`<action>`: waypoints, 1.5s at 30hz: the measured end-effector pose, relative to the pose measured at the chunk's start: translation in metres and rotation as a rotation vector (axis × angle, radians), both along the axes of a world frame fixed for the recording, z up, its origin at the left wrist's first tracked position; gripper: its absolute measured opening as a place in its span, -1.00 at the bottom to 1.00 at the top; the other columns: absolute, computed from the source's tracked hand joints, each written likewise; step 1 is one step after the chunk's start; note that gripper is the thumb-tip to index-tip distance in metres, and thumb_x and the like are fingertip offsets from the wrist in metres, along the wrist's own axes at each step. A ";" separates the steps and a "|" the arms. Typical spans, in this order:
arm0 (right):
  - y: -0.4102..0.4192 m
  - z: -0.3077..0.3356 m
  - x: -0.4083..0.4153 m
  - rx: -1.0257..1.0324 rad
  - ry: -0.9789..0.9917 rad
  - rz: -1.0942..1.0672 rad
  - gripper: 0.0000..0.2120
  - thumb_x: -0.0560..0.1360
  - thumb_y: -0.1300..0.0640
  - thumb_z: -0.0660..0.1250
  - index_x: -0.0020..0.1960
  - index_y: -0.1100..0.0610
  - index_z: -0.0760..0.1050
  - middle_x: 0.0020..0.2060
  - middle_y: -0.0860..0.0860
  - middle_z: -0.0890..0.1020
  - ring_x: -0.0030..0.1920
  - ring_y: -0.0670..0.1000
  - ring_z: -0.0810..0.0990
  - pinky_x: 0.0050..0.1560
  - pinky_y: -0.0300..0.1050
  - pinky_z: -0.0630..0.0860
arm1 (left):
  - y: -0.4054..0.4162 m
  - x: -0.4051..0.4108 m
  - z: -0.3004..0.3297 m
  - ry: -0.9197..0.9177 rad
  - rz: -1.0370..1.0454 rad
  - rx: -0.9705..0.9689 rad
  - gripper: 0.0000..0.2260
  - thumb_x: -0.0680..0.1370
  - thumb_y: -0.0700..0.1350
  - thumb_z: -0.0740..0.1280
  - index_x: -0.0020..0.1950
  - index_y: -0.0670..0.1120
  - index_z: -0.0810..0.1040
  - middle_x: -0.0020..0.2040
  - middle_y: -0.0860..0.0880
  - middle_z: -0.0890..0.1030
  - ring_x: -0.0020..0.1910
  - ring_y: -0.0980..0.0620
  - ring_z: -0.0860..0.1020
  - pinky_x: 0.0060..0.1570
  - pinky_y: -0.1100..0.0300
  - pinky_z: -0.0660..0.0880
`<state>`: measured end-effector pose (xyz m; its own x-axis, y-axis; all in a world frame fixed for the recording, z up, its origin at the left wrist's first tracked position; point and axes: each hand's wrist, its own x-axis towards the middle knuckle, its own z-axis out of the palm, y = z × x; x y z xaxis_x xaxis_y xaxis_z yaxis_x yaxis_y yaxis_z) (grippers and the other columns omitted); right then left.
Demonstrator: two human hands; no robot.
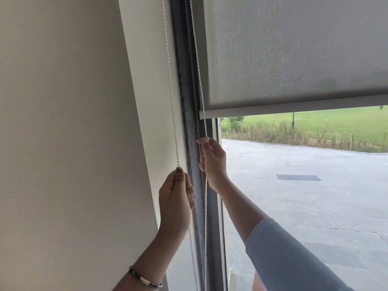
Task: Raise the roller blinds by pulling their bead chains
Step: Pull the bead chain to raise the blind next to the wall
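A grey roller blind point(294, 49) covers the upper part of the window, and its bottom bar point(294, 109) hangs partway up the glass. A white bead chain loop runs down at the window's left edge. My left hand point(175, 198) pinches the left strand point(171, 91) in front of the wall. Higher up and further right, my right hand point(212, 158) grips the right strand point(196, 49) just below the blind's bottom bar. That strand continues down past my right wrist along the dark frame.
A cream wall point(73, 122) fills the left half. The dark window frame point(189, 97) stands between wall and glass. Through the pane point(304, 196) I see pavement, a hedge and grass outside. My left wrist wears a bracelet point(144, 279).
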<state>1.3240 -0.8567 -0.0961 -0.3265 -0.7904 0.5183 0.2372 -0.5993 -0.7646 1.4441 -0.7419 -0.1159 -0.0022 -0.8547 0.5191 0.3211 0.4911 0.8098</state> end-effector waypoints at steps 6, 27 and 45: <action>0.013 -0.015 0.001 -0.062 0.074 -0.156 -0.69 0.69 0.20 0.14 -0.23 0.21 0.40 -0.47 0.04 0.27 -0.43 -0.01 0.17 -0.40 -0.04 0.07 | -0.003 -0.007 0.002 0.024 0.005 0.009 -0.62 0.71 -0.06 0.11 -0.32 -0.03 0.38 -0.48 0.06 0.25 -0.55 0.13 0.14 -0.57 0.30 0.14; 0.025 -0.027 -0.027 -0.017 0.233 -0.262 -0.81 0.67 0.12 0.19 0.01 0.16 0.55 -0.38 -0.01 0.50 -0.39 -0.04 0.43 -0.35 -0.12 0.35 | -0.001 -0.034 0.005 -0.111 0.139 -0.146 -0.66 0.70 -0.16 0.11 -0.22 -0.02 0.51 -0.43 0.07 0.44 -0.45 0.10 0.36 -0.41 0.23 0.31; 0.072 -0.020 -0.077 0.114 0.277 -0.289 -0.74 0.62 0.32 0.17 -0.07 0.17 0.61 -0.51 -0.06 0.39 -0.53 -0.14 0.27 -0.49 -0.25 0.18 | -0.043 -0.091 0.051 -0.231 0.216 -0.002 -0.52 0.65 -0.06 0.25 0.54 -0.09 0.22 0.48 -0.07 0.42 0.34 0.03 0.44 0.25 0.16 0.38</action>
<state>1.2472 -0.7843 -0.1157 -0.4041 -0.7439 0.5322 -0.1521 -0.5190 -0.8411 1.3530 -0.7845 -0.0646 0.0613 -0.8474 0.5275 0.0170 0.5293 0.8483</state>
